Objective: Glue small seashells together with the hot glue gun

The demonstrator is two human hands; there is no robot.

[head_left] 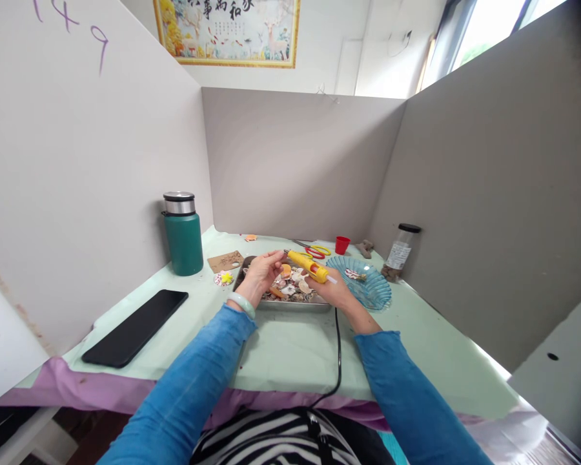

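While the yellow glue gun [308, 265] is held in R hand [330, 290], its nozzle points approx. 10 o'clock, up to L hand's [260, 274] fingertips; clear stick [332, 279] pokes out the rear, approx. 4. R fingers wrapped round the gun's grip. L fingers narrow, tips drawn tog. nr nozzle; can't tell if a small item is btwn them. Pale green bangle [243, 303] on L wrist; both sleeves blue.

Gun is over R part of metal tray [295, 307], tray full of shells [289, 290]. Black cord [339, 355] drops from below R hand, toward wearer.

Clock from tray, 12 = away from wearer: scissors w/ red & yellow handles [315, 252] at 1; red cup [342, 245] btwn 1 & 2; blue plate [383, 296] at 3, small patterned piece [354, 275] on it; clear jar [399, 254], black lid, at 2, nr R partition [489, 194]. Brown board [224, 261] at 10; yellow flower-like piece [226, 278] at 9; green bottle [184, 244] btwn 9 & 10, upright; black phone [136, 327] at 8. Framed picture [232, 35] on wall, approx. 11–12, beyond back partition [297, 155].
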